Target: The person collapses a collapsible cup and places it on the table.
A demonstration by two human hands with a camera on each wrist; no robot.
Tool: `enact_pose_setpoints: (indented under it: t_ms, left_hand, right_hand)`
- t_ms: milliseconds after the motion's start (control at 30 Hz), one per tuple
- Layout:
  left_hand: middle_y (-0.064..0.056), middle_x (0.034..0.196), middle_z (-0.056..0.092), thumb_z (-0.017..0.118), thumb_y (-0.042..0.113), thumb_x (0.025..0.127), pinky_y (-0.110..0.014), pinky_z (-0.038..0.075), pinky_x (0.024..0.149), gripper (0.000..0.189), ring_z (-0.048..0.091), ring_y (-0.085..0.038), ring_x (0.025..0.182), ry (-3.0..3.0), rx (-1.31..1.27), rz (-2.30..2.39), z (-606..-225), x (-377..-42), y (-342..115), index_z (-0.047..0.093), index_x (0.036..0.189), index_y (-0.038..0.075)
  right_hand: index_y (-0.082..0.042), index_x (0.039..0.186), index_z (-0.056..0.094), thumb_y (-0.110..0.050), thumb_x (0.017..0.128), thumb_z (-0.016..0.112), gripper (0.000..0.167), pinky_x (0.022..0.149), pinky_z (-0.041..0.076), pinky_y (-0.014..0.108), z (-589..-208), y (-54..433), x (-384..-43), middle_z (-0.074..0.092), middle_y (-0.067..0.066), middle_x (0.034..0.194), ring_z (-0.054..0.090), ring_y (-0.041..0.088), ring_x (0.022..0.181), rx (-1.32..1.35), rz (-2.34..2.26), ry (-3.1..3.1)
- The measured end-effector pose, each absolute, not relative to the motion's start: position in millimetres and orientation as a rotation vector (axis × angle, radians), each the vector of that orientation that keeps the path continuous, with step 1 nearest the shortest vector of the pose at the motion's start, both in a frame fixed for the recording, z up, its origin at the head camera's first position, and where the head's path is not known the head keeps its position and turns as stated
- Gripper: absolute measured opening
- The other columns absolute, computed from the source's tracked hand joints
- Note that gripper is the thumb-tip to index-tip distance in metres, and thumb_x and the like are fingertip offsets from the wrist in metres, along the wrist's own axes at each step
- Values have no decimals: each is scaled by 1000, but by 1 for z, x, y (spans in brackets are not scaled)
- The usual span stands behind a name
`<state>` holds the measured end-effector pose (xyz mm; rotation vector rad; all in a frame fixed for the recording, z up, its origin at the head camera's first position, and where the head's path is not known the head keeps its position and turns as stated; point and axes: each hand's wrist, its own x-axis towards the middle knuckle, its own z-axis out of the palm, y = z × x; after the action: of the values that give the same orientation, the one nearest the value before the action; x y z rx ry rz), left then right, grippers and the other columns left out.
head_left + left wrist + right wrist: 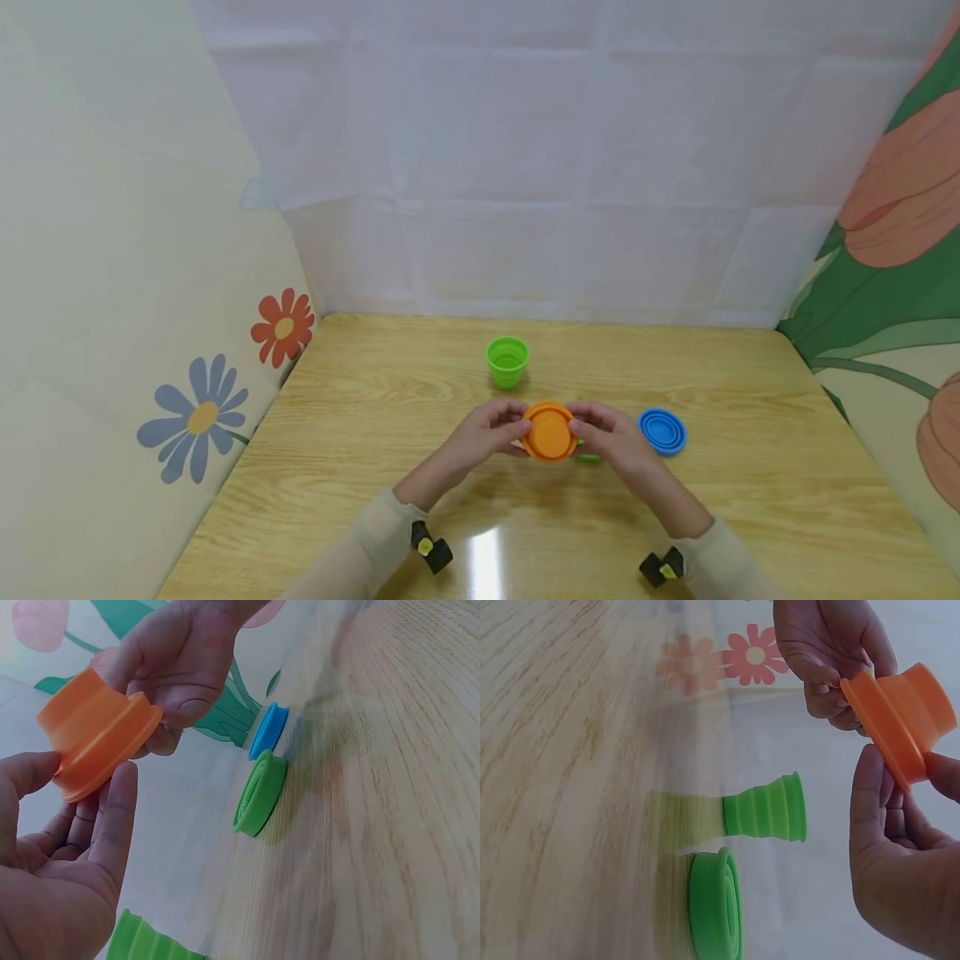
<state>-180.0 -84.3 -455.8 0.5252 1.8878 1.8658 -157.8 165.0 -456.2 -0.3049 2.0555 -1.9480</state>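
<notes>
Between both hands, an orange collapsible cup [550,432] is held up above the table, its base turned toward the head camera. It is partly extended, with stepped rings showing in the left wrist view. My left hand [486,433] pinches the rim from the left, thumb on the near side and fingers behind. My right hand [609,435] pinches the opposite side of the rim in the same way. Behind the hands stands a green collapsible cup [507,362], upright and extended. A flattened green cup [714,904] lies under the right hand, mostly hidden in the head view.
To the right of the right hand lies a flattened blue collapsible cup [663,431]. The wooden table [360,375] ends at a white cloth backdrop [480,167]. Flower-printed panels [202,417] border both sides.
</notes>
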Motion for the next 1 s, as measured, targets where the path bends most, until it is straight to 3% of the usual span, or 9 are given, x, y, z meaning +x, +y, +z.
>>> enact_pose_setpoints:
  t_ms: [200,433,767,1000]
  left_hand:
    - [-11,113,65,60,20,103,-45,62,86,36,66,-17,96,1873,538,1827,-457,-179,-83,55,128,-6]
    - [-11,110,63,59,23,104,-45,63,80,37,66,-18,92,1909,542,1803,-460,-179,-80,54,130,-2]
    - [-11,111,59,57,20,105,-42,63,79,34,63,-17,96,1902,593,1872,-460,-176,-79,51,128,-4]
    - [-9,110,54,52,15,106,-45,63,82,31,62,-17,96,1880,550,1973,-457,-177,-79,46,128,-5]
  right_hand:
    - [-2,137,58,-34,103,61,47,93,58,43,-453,168,-158,66,12,126,67,23,104,-295,-1912,2071]
    - [-2,134,63,-29,103,61,42,90,57,35,-452,167,-161,68,11,127,67,20,104,-384,-1869,2101]
    - [-4,142,55,-34,105,57,48,96,56,40,-454,166,-161,62,14,135,64,21,110,-357,-1870,2079]
    - [-2,146,47,-29,105,58,51,101,52,56,-454,166,-157,58,18,134,63,23,113,-399,-1930,2031]
